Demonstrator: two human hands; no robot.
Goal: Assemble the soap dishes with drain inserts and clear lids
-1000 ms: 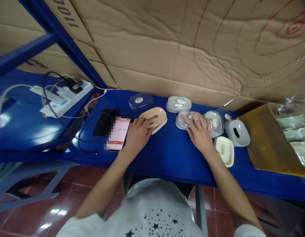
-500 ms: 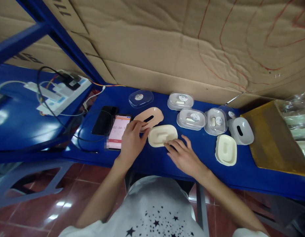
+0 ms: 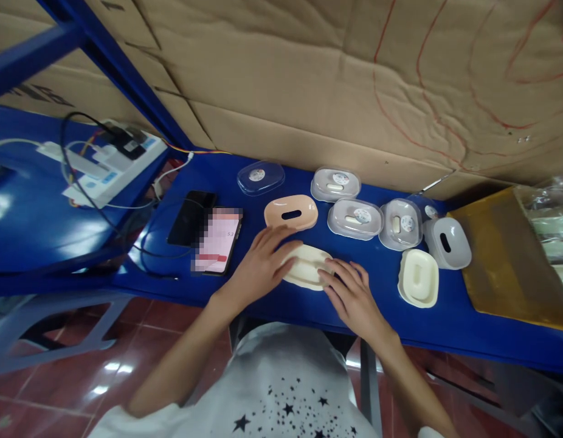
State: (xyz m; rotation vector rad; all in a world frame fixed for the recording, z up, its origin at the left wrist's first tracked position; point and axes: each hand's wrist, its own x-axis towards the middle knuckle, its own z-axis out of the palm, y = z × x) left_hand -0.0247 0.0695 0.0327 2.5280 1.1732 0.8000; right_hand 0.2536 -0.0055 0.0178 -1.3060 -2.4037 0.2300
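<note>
A cream oval tray (image 3: 305, 267) lies on the blue table between my hands. My left hand (image 3: 262, 263) reaches over its left end with fingers spread, the fingertips close to a peach oval dish (image 3: 290, 213) that has a dark slot. At the tray's right end, the fingertips of my right hand (image 3: 352, 292) rest on the rim, fingers apart. A clear lid (image 3: 261, 177) with a round sticker lies behind the peach dish. Clear-lidded boxes (image 3: 355, 219) stand to the right, beside a second cream tray (image 3: 418, 278) and a white slotted dish (image 3: 447, 242).
Two phones lie at the left, one dark (image 3: 190, 218) and one lit (image 3: 217, 240). Further left, a power strip (image 3: 112, 173) trails cables. A cardboard box (image 3: 495, 255) with wrapped items stands at the right. Cardboard (image 3: 286, 79) rises behind the table.
The peach dish has moved right and straightened, and my left hand has let go of it. The cream tray has shifted slightly right and nearer me. Both hands have moved right.
</note>
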